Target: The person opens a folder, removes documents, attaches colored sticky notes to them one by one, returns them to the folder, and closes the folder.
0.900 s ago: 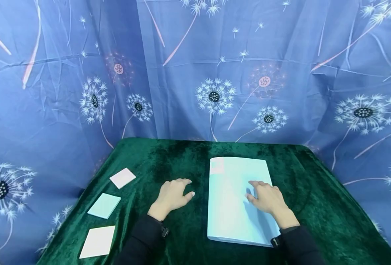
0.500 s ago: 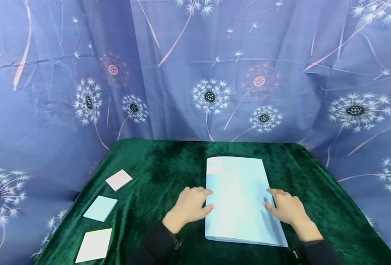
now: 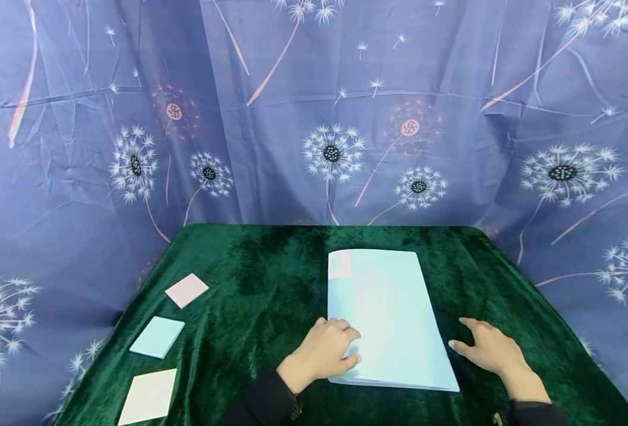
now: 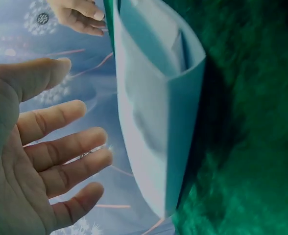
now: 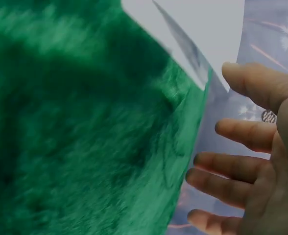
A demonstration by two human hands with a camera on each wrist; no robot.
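Head view: pale blue folder (image 3: 385, 319) on green cloth (image 3: 260, 278); left hand (image 3: 324, 350) over its near-left part, right hand (image 3: 492, 349) beyond its right edge. Left wrist view: hand wide, holding nothing — folder just beside. Right wrist view: hand wide, holding nothing — folder corner near thumb.

Folder (image 3: 385, 313) on worktop (image 3: 260, 272), right of centre. Three note pads (image 3: 157, 338) to its left, apart, lined front to back. Curtain (image 3: 271, 154) behind.
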